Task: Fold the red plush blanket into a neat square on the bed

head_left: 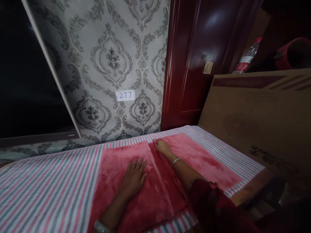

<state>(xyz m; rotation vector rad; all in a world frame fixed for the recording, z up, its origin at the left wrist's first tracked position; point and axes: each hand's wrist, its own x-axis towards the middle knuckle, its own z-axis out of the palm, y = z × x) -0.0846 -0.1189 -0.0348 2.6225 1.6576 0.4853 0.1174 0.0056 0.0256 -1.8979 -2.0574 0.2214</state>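
A pink-red plush cloth (pixel 150 181) lies spread on a striped sheet, with a darker red fold running down its middle. My left hand (pixel 134 178) rests palm down on the left half of the cloth, its fingers stretched and slightly apart. At the far end of the fold, my right hand (pixel 162 146) has its fingers curled on the cloth's edge, gripping it. A bracelet (pixel 175 161) circles my right wrist, and my right forearm covers part of the right half of the cloth.
The striped sheet (pixel 48 187) covers a table against a patterned wall (pixel 111 61). A dark screen (pixel 31 81) stands at the left. On the right are a large cardboard box (pixel 262 110), a plastic bottle (pixel 246 60) above it, and a dark red door (pixel 194 42).
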